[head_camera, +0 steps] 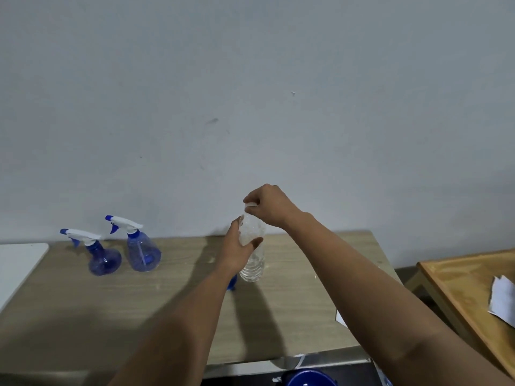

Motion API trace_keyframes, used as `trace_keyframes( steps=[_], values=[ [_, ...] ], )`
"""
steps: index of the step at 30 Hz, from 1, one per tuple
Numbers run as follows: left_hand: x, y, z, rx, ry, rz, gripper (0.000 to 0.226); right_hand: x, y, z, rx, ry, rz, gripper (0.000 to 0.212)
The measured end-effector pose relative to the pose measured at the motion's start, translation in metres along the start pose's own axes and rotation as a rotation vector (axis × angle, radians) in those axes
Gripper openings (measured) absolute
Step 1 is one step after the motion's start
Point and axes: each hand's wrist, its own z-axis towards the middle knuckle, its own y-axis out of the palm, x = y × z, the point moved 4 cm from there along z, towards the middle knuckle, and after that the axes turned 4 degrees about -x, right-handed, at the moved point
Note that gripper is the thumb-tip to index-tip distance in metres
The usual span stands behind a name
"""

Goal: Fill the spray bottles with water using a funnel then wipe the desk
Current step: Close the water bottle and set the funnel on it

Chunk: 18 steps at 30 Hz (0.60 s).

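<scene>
Fingers of the right hand [267, 203] are pinched round the white cap [250, 205] of a clear water bottle [252, 252], which is gripped round its upper body by the left hand [237, 246]. The bottle is held upright, its long axis near vertical, its base low over the desk [306, 274]; whether it rests there cannot be told. A small blue object [232, 284], perhaps the funnel, is mostly hidden behind the left forearm. Two blue spray bottles [104, 257] [142, 250] are stood well apart to the left of the grip, near the wall, trigger heads still fitted. The left hand is judged the nearer to them. A blue rim [310, 378] is seen below the desk edge, and paper [501, 299] on a wooden tray [446, 280] at right.
</scene>
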Motion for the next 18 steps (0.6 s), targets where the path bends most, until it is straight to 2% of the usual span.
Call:
trace_keyframes(
  steps=[3, 6, 9, 12, 13, 15, 18],
  values=[
    [-0.001, 0.001, 0.000, 0.001, -0.006, 0.002, 0.081, 0.005, 0.003, -0.001, 0.041, 0.031, 0.055, 0.032],
    [0.001, 0.002, 0.001, -0.007, 0.007, -0.007, 0.078, 0.012, 0.009, -0.006, 0.177, 0.064, 0.125, 0.021],
    [0.003, 0.000, 0.000, -0.013, 0.009, 0.010, 0.077, 0.017, 0.014, -0.008, 0.282, 0.078, 0.188, 0.023],
    [0.004, 0.001, 0.000, -0.019, 0.016, 0.001, 0.076, 0.016, 0.015, -0.007, 0.206, 0.065, 0.178, 0.048],
    [0.002, 0.001, 0.001, -0.018, 0.015, -0.002, 0.075, 0.016, 0.014, -0.007, 0.165, 0.070, 0.152, 0.050],
    [0.002, 0.000, 0.000, -0.011, 0.013, -0.003, 0.074, 0.017, 0.015, -0.008, 0.104, 0.065, 0.134, 0.043],
    [0.004, 0.005, 0.000, -0.010, 0.031, -0.018, 0.072, 0.029, 0.013, -0.012, 0.135, 0.098, 0.284, 0.030]
  ],
)
